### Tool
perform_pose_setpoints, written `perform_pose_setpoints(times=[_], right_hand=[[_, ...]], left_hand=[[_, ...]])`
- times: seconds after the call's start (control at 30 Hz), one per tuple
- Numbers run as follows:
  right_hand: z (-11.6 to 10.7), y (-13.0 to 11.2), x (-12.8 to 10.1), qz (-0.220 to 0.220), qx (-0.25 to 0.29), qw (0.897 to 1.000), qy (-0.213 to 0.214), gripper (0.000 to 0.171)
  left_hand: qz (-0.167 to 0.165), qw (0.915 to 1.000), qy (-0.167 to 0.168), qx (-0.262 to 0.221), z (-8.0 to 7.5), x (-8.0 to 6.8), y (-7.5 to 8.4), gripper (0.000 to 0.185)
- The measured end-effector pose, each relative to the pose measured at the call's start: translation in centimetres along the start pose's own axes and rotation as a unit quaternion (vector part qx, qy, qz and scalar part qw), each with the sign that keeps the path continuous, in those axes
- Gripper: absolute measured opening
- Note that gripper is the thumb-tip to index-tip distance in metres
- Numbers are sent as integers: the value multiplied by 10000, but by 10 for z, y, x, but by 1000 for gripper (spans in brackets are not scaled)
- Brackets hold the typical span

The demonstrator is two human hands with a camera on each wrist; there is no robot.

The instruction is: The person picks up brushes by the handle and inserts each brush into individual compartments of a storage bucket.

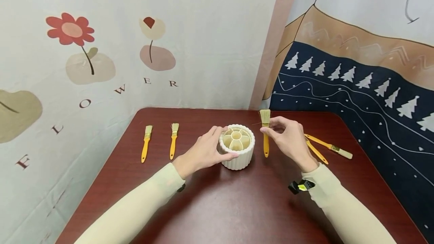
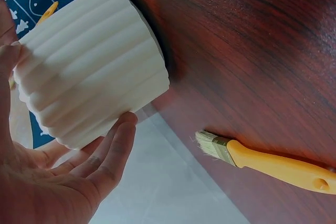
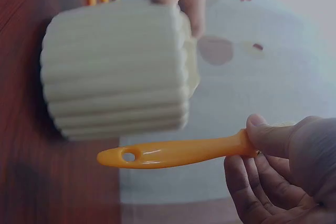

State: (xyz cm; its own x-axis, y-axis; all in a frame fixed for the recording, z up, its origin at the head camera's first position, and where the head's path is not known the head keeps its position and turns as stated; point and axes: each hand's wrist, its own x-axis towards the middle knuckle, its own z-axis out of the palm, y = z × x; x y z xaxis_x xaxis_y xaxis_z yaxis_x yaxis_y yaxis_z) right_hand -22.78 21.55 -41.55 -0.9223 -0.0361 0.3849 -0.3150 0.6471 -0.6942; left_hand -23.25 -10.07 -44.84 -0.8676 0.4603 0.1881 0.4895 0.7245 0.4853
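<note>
A white ribbed round holder [image 1: 237, 156] [image 2: 89, 77] [image 3: 115, 72] with petal-shaped compartments stands mid-table. My left hand [image 1: 217, 144] [image 2: 63, 182] holds its left side, thumb at the front and fingers round the back rim. Just right of it, my right hand [image 1: 271, 129] [image 3: 283, 166] pinches a yellow-handled brush [image 1: 266, 144] [image 3: 178, 153] near the ferrule. The brush is upright, with its bristles up and its handle end near the table, beside the holder and outside it.
Two yellow brushes [image 1: 146, 144] [image 1: 174, 140] lie on the dark red table [image 1: 217, 206] to the left; one of them [image 2: 273, 163] appears in the left wrist view. Two more [image 1: 317, 153] [image 1: 329, 147] lie behind my right hand. Cloth-hung walls close the back and right.
</note>
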Motion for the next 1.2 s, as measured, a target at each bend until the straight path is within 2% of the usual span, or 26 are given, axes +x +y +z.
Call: perform_pose_setpoints(times=[0.57, 0.97, 1.2], right_hand=[[6, -51, -4, -879, 823, 9926, 180, 25], [13, -69, -4, -1256, 1037, 9864, 232, 26], [24, -67, -5, -1461, 1022, 9837, 226, 21]], left_hand=[[6, 9999, 53, -91, 1, 0, -1, 99], [-45, 9998, 31, -173, -1, -1, 1, 98], [0, 9998, 100, -159, 0, -1, 0, 97]])
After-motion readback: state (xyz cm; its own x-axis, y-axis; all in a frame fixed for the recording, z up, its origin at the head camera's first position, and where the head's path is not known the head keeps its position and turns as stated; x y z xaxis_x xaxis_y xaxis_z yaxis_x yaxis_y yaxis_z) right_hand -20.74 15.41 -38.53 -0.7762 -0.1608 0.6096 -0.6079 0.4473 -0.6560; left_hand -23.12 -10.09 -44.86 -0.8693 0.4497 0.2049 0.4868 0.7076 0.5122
